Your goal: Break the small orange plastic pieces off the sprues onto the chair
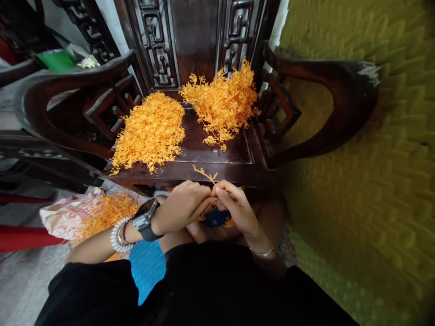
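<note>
In front of my lap, my left hand (188,199) and my right hand (236,206) meet at the fingertips. A thin orange branched strip (204,172) with small side prongs sticks up from the pinch of my right thumb and finger. My left hand is closed against the base of that strip; what its fingertips grip is hidden. Beyond my hands, on the dark wooden chair seat (193,145), lie a broad pile of small orange pieces (152,129) on the left and a looser heap of orange branched strips (226,99) on the right.
Curved chair arms (335,104) flank the seat. A printed bag (70,215) and thin orange strands (108,210) lie on the floor at left. Between my legs sits a dark blue container (215,217) with orange bits about it. A yellow-green textured surface (360,217) rises at right.
</note>
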Demonstrator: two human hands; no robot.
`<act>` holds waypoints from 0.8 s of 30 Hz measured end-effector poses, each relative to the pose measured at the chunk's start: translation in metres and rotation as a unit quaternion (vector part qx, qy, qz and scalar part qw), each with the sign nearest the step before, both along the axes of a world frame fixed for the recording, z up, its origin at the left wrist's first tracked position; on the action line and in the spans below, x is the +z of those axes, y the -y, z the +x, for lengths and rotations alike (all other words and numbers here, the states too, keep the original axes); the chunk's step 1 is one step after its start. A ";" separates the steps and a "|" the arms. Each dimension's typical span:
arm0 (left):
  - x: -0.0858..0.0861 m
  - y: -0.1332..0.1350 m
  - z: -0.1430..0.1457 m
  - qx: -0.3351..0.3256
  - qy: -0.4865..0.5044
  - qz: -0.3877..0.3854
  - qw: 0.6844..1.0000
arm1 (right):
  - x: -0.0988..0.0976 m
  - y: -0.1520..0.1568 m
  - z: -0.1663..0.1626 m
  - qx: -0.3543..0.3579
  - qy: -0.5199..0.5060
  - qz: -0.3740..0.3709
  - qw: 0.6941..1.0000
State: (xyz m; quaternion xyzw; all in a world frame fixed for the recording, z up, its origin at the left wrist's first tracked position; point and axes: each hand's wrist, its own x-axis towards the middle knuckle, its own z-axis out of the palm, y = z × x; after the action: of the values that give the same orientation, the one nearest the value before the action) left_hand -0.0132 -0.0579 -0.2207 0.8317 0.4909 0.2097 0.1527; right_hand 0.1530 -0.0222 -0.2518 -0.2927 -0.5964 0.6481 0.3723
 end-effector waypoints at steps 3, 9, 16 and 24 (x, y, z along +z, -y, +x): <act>0.005 0.013 -0.004 -0.079 -0.004 -0.041 0.996 | 0.007 0.009 0.009 0.039 0.036 0.037 0.998; 0.048 0.063 -0.061 0.002 0.040 -0.036 0.999 | 0.003 0.025 0.057 -0.230 -0.027 -0.029 0.972; 0.045 -0.028 -0.135 0.303 -0.102 0.171 0.932 | -0.030 0.012 0.034 -0.092 -0.082 -0.108 0.986; -0.012 -0.111 -0.189 0.377 -0.090 0.190 0.902 | -0.012 -0.016 0.027 -0.144 -0.160 -0.135 0.967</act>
State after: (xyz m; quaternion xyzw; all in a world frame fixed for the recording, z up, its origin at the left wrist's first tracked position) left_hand -0.2025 0.0534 -0.2324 0.6131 0.7303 0.2650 -0.1433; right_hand 0.1802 -0.0062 -0.2635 -0.3154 -0.3875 0.7007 0.5094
